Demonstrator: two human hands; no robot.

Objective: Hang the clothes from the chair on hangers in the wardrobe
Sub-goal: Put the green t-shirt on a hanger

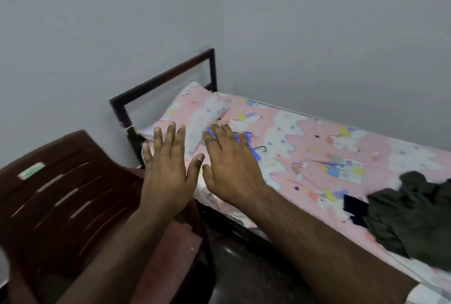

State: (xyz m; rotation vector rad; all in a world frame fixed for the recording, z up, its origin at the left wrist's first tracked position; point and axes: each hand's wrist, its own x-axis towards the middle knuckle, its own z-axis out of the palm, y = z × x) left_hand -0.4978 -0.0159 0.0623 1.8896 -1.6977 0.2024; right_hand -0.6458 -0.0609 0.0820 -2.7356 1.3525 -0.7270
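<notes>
Both the left hand point(166, 169) and right hand point(229, 167) hover flat-fingered and empty over the bed point(305, 137). The clothes point(415, 220) lie at the bed's near right edge; hangers point(246, 143) near its pillow may snag together.

Pale walls point(317, 35) meet behind a pink-sheeted bed point(305, 147) — dark floor point(244, 267).

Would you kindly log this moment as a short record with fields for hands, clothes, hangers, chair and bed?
left hand: open, fingers spread, holding nothing
right hand: open, fingers spread, holding nothing
clothes: dark heap on the bed, right side
hangers: blue ones on the sheet near the pillow, partly hidden by the right hand
chair: brown plastic, beside the bed, no clothes visible on it
bed: pink patterned sheet, dark frame
wardrobe: not in view
</notes>
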